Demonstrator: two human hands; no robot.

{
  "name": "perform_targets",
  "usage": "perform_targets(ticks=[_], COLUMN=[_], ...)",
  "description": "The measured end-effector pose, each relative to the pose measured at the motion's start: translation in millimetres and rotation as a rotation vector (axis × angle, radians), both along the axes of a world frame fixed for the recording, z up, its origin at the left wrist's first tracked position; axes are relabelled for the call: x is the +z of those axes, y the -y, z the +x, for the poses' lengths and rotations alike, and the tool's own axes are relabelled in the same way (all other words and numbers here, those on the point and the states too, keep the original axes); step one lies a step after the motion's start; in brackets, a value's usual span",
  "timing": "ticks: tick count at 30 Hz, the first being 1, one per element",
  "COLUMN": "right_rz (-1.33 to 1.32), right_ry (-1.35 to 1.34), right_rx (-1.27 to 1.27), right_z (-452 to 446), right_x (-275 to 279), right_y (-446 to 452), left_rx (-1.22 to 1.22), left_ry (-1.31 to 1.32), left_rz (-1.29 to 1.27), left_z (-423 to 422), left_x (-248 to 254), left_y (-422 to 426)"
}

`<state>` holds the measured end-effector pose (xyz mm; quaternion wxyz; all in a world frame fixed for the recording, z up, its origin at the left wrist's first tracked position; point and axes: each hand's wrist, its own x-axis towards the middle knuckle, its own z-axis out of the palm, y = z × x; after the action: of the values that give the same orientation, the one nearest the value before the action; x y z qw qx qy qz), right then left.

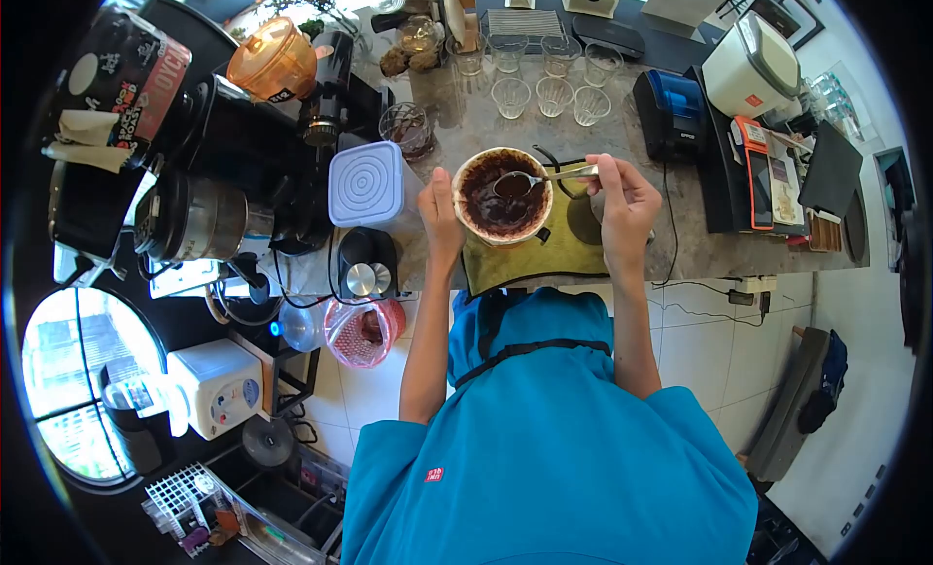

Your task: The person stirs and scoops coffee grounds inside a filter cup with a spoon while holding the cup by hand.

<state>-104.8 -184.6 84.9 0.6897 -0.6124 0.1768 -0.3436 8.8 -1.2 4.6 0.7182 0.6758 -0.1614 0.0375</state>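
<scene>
A white bowl (502,237) with dark brown, wet-looking contents stands at the counter's front edge, its inner wall smeared brown. My left hand (441,215) is closed on the bowl's left rim, thumb upward. Between the thumb and fingers of my right hand (624,198) is the handle of a metal spoon (569,174), whose round head rests in the bowl over the dark contents. An olive-green cloth (573,242) lies under and beside the bowl. Behind the bowl's right side, a thin black looped object shows partly.
Several clear glasses (555,97) stand at the back of the counter (622,128). Left of the bowl are a lidded blue container (366,183) and a glass with dark contents (406,133). A black printer (669,113) stands at right. A pink basket (363,333) sits below the counter.
</scene>
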Motion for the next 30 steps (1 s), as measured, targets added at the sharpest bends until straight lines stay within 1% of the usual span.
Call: perform_targets(ticks=[3, 7, 9, 10, 12, 13, 14, 15, 16, 17, 19, 20, 25, 27, 29, 30], right_rz=[-0.083, -0.179, -0.257, -0.344, -0.394, -0.433, -0.448, -0.376, -0.303, -0.312, -0.058, 0.029, 0.057, -0.010, -0.028, -0.080], right_ry=[-0.017, -0.119, -0.126, -0.173, -0.189, -0.199, -0.207, -0.252, -0.293, -0.298, -0.254, -0.197, -0.109, -0.030, -0.017, -0.091], right_rx=[-0.025, -0.046, -0.125, -0.184, -0.227, -0.243, -0.283, -0.282, -0.279, -0.306, -0.241, -0.236, -0.292, -0.334, -0.333, -0.345], right_z=[-6.4, -12.2, -8.7, -8.0, -4.8, -2.3, -1.5, -1.1, -1.8, -3.5, -4.3, -5.3, -18.1, -20.3, -20.8, -21.4], right_x=[8.7, 9.7, 11.1, 8.6, -2.4, -4.8, -4.5, -2.8, -1.9, -4.4, -13.8, -17.8, -0.9, 8.5, 15.9, 16.8], right_y=[-5.8, -14.3, -22.0, -24.0, -29.8, -31.2, -35.1, -40.2, -40.9, -39.5, -38.3, -37.8, -41.8, -44.2, -46.7, -47.5], left_rx=[-0.017, -0.058, -0.066, -0.089, -0.050, -0.090, -0.069, -0.046, -0.081, -0.093, -0.113, -0.116, -0.164, -0.156, -0.150, -0.139], left_ry=[-0.014, -0.032, -0.054, -0.057, 0.002, 0.005, -0.001, -0.007, -0.006, -0.034, -0.062, -0.049, -0.050, -0.033, -0.035, -0.045], left_rz=[-0.004, -0.016, 0.027, 0.013, 0.105, 0.085, 0.099, 0.113, 0.093, 0.066, 0.037, 0.041, 0.048, 0.067, 0.061, 0.062], left_z=[0.2, 0.5, 1.2, 0.7, 0.3, 1.7, 2.4, 2.6, 1.6, 0.2, 0.1, 0.0, 3.4, 2.8, 2.6, 2.2], left_x=[-0.8, -5.5, -4.7, -3.0, 2.5, 0.4, -4.8, -7.0, -3.6, -0.6, 5.0, 6.7, 3.9, 9.4, 11.0, 10.2], left_y=[-0.4, -3.7, -5.3, -5.2, -5.9, -5.8, -7.5, -6.4, -4.0, -5.0, -3.1, -2.9, -8.7, -6.8, -3.4, -4.1])
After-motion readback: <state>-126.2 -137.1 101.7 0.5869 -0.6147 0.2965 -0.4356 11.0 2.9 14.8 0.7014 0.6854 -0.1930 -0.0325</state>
